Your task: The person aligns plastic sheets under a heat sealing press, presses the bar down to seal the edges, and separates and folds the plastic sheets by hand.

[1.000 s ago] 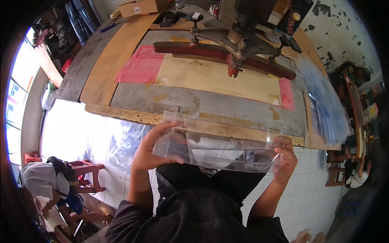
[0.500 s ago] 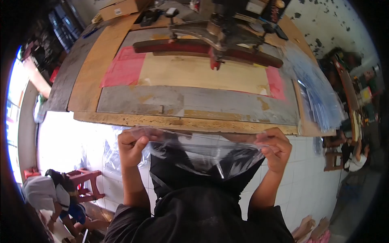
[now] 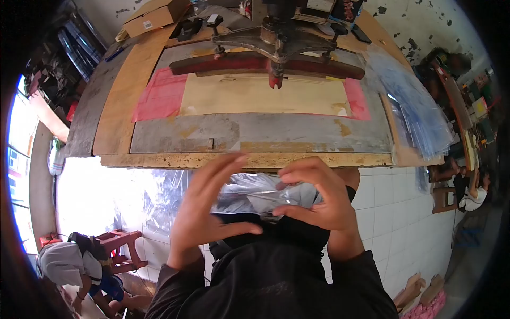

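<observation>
A crumpled sheet of clear plastic film [image 3: 252,195] lies low in front of my body, just below the table's front edge. My left hand [image 3: 199,212] is at its left side, open, with the fingers stretched upward and the thumb well apart. On the other side my right hand [image 3: 326,199] is curved, its thumb and fingers apart, with film visible in the gap. Neither hand appears to grip the film, though the right fingertips overlap it. Beyond the hands, the press table carries a cream panel [image 3: 255,95] with pink strips [image 3: 162,95] at its ends.
A metal press arm with a red-brown bar [image 3: 223,64] hangs over the panel. Clear plastic sheets [image 3: 419,111] are piled at the table's right. A cardboard box [image 3: 154,18] sits at back left. People [image 3: 66,263] sit at lower left and far right [image 3: 473,196].
Both hands have let go of the film stretched between them and opened, moving closer together. The film has dropped and bunched up. The view has shifted slightly.
</observation>
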A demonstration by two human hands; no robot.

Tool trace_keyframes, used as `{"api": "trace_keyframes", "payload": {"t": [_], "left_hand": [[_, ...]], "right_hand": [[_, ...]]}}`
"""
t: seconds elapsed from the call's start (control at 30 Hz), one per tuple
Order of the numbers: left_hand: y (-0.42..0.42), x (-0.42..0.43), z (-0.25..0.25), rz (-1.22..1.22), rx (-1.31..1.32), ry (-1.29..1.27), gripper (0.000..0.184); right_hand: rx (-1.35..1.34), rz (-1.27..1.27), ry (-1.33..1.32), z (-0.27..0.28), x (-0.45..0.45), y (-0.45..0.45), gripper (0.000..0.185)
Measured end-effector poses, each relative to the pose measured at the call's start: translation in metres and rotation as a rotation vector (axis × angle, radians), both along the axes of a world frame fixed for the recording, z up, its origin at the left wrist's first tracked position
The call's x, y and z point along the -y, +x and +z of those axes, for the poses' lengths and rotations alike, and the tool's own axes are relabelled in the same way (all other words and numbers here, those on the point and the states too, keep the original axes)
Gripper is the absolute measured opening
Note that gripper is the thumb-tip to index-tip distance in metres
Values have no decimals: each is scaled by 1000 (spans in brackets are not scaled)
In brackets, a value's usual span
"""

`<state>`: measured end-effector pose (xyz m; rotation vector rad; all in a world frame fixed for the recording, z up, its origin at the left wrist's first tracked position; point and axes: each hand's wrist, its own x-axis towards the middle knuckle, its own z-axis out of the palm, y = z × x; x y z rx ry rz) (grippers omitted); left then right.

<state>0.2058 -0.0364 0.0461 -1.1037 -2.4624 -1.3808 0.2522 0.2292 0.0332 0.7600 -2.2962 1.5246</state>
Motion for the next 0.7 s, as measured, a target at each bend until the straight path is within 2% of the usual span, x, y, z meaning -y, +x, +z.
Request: {"api": "trace_keyframes", "payload": {"t": [0.03, 0.1, 0.13, 0.17, 0.2, 0.27, 0.3, 0.33, 0.37, 0.43, 0.47, 0.53, 0.57, 0.63, 0.67, 0.7], "left_hand": [[2, -11, 4, 6, 19, -77, 85], [-14, -18, -23, -10, 29, -66, 67], [-20, -17, -23, -30, 63, -25, 54], [-20, -12, -26, -35, 65, -25, 54], [-22, -5, -30, 76, 132, 65, 51], [-23, 7, -42, 236, 280, 308, 46], [-22, 14, -49, 285, 362, 461, 45], [-24, 25, -53, 270, 394, 501, 47], [-24, 32, -57, 269, 396, 502, 47], [-26, 40, -65, 297, 394, 743, 49], [-27, 43, -70, 340, 330, 694, 52], [-25, 35, -62, 327, 318, 788, 50], [-23, 33, -60, 321, 308, 880, 49], [-24, 29, -63, 285, 289, 920, 48], [-24, 24, -63, 313, 350, 1007, 51], [-25, 21, -63, 339, 415, 1090, 54]], "right_hand": [[-1, 6, -2, 3, 6, -2, 59], [-162, -73, 129, 17, 11, -5, 53], [-161, -75, 130, 21, 9, 1, 53], [-160, -186, 78, 25, 2, 14, 46], [-163, -297, 27, 26, -6, 26, 40], [85, 97, -290, 11, -31, 60, 27], [132, 367, -295, 3, -40, 62, 20], [265, 561, -233, 2, -37, 60, 24], [359, 631, -109, -7, -28, 63, 27], [607, 560, 165, -47, -11, 74, 34], [605, 552, 164, -62, -3, 79, 34], [818, 111, 238, -88, 7, 85, 30], [818, 110, 242, -97, 7, 85, 30], [601, -209, -35, -113, 4, 83, 31], [613, -296, 78, -115, -4, 83, 34], [611, -299, 78, -119, -6, 82, 34]]}}
